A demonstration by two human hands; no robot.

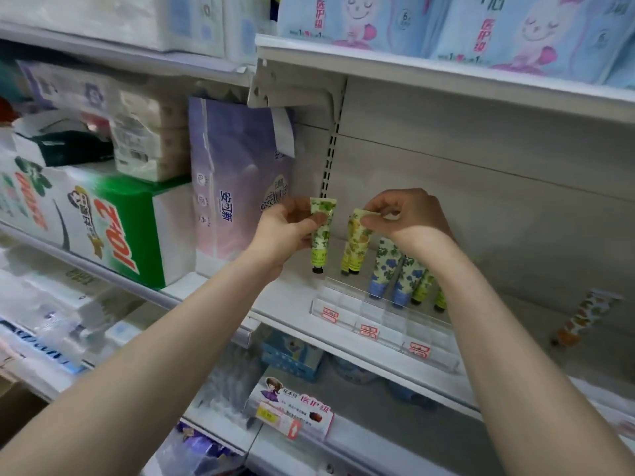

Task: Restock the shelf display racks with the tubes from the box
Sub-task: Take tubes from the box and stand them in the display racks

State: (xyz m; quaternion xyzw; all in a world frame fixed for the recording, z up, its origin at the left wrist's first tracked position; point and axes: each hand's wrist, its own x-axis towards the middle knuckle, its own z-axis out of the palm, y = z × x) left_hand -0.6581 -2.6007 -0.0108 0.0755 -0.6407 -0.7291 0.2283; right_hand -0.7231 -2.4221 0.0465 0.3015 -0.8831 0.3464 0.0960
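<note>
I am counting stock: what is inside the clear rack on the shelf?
Inside the clear rack stand two blue-flowered tubes and two green tubes, caps down, at the back. The front slots look bare. The right forearm covers the rack's far corner.

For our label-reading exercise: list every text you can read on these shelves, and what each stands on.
"安可新": purple pack.
"医护级": blue packs, top shelf; also the pink shelf card.
"101", upside down: green box.
Red rack tags and the tubes: too blurred.

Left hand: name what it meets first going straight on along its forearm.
Probably the yellow tubes pinched by the right hand, just past the green tube in the left hand; depth unclear.
</note>
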